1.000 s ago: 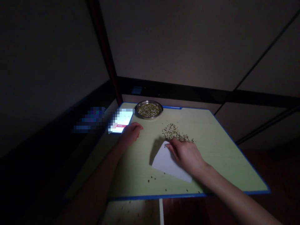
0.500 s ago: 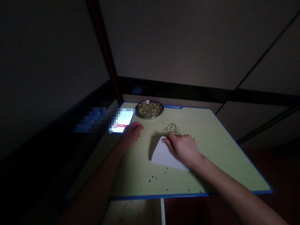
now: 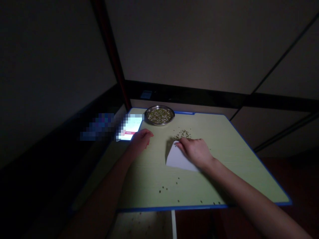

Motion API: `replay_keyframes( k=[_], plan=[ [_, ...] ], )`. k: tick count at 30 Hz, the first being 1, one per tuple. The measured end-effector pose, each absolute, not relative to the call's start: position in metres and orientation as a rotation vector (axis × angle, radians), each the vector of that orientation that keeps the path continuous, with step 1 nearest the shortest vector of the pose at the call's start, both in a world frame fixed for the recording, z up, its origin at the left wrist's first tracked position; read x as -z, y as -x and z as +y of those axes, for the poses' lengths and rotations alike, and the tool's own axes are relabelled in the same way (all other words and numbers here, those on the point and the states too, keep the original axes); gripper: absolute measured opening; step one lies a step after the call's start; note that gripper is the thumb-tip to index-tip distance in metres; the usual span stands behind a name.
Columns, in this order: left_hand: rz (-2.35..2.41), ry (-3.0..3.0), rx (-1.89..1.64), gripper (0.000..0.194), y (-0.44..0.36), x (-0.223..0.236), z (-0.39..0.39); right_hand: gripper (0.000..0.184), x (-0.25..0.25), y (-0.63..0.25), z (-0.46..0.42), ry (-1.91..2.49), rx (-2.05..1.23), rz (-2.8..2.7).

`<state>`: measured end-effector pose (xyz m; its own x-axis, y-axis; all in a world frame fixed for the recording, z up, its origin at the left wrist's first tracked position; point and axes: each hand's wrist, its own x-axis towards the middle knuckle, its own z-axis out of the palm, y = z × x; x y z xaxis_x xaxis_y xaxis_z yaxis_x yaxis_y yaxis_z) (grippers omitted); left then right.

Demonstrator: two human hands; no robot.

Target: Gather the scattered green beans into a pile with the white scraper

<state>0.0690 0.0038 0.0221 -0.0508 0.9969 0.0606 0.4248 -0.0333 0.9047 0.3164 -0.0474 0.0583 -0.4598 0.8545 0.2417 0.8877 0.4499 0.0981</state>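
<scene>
My right hand (image 3: 195, 151) is closed on a white card (image 3: 177, 158), holding it tilted with its far edge against a small heap of green beans (image 3: 183, 134) on the light green table (image 3: 224, 159). Part of the heap is hidden behind the hand. My left hand (image 3: 141, 139) lies on the table with its fingers curled loosely, holding nothing, right beside a lit phone (image 3: 129, 127). A round metal dish (image 3: 159, 115) with green beans in it stands at the table's far edge, just beyond the heap.
Several stray beans (image 3: 164, 189) lie scattered near the table's blue front edge (image 3: 174, 208). Dark walls and a dark post (image 3: 112, 56) stand behind and to the left. The room is dim.
My right hand has pushed the white card away from me, toward the dish, and the bean heap has bunched up smaller ahead of it. The left hand has stayed put.
</scene>
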Motion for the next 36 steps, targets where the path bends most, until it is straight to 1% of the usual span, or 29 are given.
replay_keyframes(
  k=[7, 10, 13, 15, 18, 21, 23, 29, 36],
  plan=[
    [1.546, -1.518, -1.043, 0.018, -0.069, -0.022, 0.004, 0.046, -0.063, -0.347, -0.021, 1.777, 0.330, -2.393],
    [1.559, -1.511, -1.044, 0.018, -0.069, -0.020, 0.006, 0.045, -0.072, -0.349, -0.022, 1.790, 0.337, -2.339],
    [1.557, -1.510, -1.049, 0.019, -0.069, -0.019, 0.006, 0.044, -0.085, -0.335, -0.039, 1.661, 0.320, -2.352],
    [1.550, -1.503, -1.057, 0.019, -0.069, -0.019, 0.006, 0.038, -0.093, -0.320, -0.054, 1.500, 0.306, -2.441],
    [1.560, -1.482, -1.069, 0.019, -0.069, -0.021, 0.005, 0.031, -0.104, -0.298, -0.075, 1.151, 0.198, -2.636],
    [1.562, -1.482, -1.077, 0.019, -0.070, -0.023, 0.004, 0.019, -0.112, -0.287, -0.090, 0.791, 0.072, -2.812],
    [1.572, -1.487, -1.071, 0.019, -0.071, -0.025, 0.003, 0.018, -0.116, -0.286, -0.097, 0.657, 0.013, -2.874],
    [1.568, -1.506, -1.067, 0.020, -0.073, -0.027, 0.002, 0.021, -0.111, -0.296, -0.118, 0.486, -0.232, -2.906],
    [1.582, -1.518, -1.038, 0.018, -0.072, -0.028, 0.004, 0.018, -0.104, -0.326, -0.139, 0.595, -0.280, -2.904]
  ],
)
